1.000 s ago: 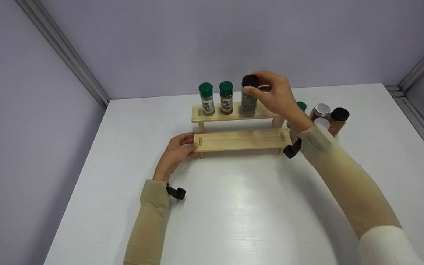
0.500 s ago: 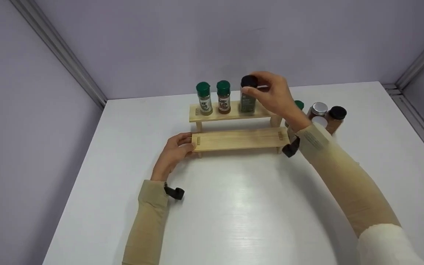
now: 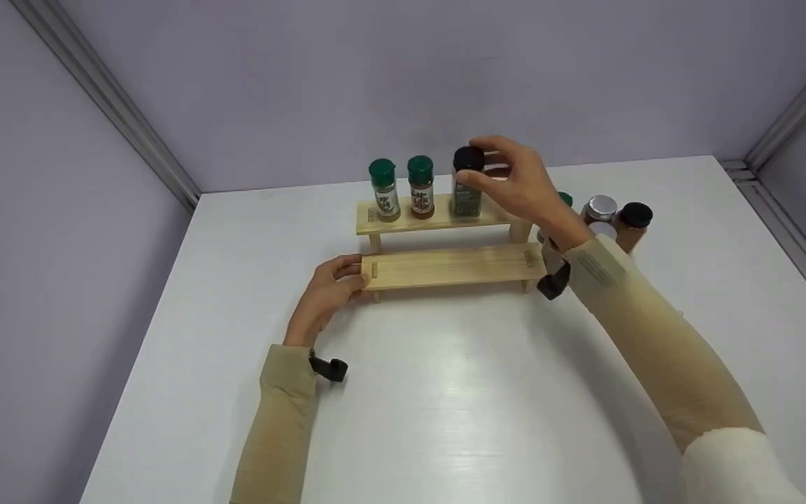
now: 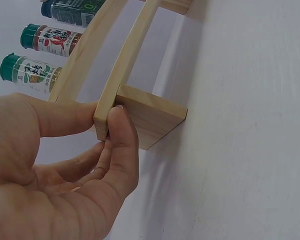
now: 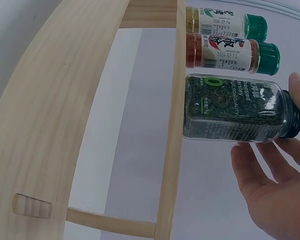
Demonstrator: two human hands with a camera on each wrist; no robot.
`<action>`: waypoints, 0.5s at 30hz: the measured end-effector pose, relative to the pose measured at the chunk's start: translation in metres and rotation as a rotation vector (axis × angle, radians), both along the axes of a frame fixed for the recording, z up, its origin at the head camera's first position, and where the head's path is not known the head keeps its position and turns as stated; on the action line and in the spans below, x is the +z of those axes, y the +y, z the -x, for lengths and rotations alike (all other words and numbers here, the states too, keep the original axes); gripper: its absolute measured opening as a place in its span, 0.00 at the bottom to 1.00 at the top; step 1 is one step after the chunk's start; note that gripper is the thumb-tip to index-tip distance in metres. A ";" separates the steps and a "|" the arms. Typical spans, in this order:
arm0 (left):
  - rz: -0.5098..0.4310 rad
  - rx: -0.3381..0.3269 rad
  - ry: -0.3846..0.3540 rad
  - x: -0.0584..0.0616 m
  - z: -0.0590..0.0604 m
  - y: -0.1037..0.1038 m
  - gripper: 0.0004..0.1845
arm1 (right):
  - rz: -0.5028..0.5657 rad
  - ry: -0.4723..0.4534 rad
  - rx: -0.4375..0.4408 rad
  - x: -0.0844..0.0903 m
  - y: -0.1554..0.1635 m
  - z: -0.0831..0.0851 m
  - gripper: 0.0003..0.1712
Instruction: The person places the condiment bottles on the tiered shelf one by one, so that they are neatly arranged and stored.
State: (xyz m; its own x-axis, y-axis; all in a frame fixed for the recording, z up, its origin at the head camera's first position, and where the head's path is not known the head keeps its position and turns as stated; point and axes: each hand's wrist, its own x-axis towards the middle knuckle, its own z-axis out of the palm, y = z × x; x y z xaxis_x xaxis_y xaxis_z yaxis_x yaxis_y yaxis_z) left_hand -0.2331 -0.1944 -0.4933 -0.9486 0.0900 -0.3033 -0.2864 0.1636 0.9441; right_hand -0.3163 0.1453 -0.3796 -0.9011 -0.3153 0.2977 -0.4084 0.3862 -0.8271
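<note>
A two-tier wooden rack (image 3: 452, 266) stands on the white table. Two green-capped spice jars (image 3: 383, 190) (image 3: 420, 187) stand on its upper shelf (image 3: 431, 218). Beside them on that shelf stands a black-capped jar of green herbs (image 3: 467, 199) (image 5: 232, 107). My right hand (image 3: 481, 164) (image 5: 290, 120) curls its thumb and fingers around that jar's cap. My left hand (image 3: 343, 280) (image 4: 97, 125) grips the left end of the lower shelf (image 4: 150, 115), thumb on one face and fingers on the other.
More jars stand on the table right of the rack: a green-capped one (image 3: 569, 199), a silver-lidded one (image 3: 599, 208) and a black-capped brown one (image 3: 634, 220). Grey walls close in the table behind and at both sides.
The herb jar stays on the upper shelf and the right hand's fingers have spread a little around its cap. The left hand keeps its grip. The view has shifted slightly.
</note>
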 end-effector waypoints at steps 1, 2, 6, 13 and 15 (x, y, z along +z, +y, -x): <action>0.002 0.000 0.001 0.000 0.000 -0.001 0.29 | 0.004 0.008 0.011 0.002 0.001 -0.001 0.35; 0.005 0.002 0.002 0.000 0.000 -0.002 0.29 | 0.004 0.022 0.019 0.004 0.003 -0.002 0.35; 0.013 0.009 -0.005 0.001 -0.001 -0.004 0.29 | 0.002 0.073 0.024 0.012 0.012 -0.008 0.32; 0.015 0.009 -0.023 0.002 -0.001 -0.001 0.28 | -0.021 0.115 -0.015 0.021 0.043 -0.031 0.27; 0.018 0.002 -0.023 0.002 0.000 0.001 0.28 | -0.031 0.124 -0.035 0.023 0.054 -0.037 0.27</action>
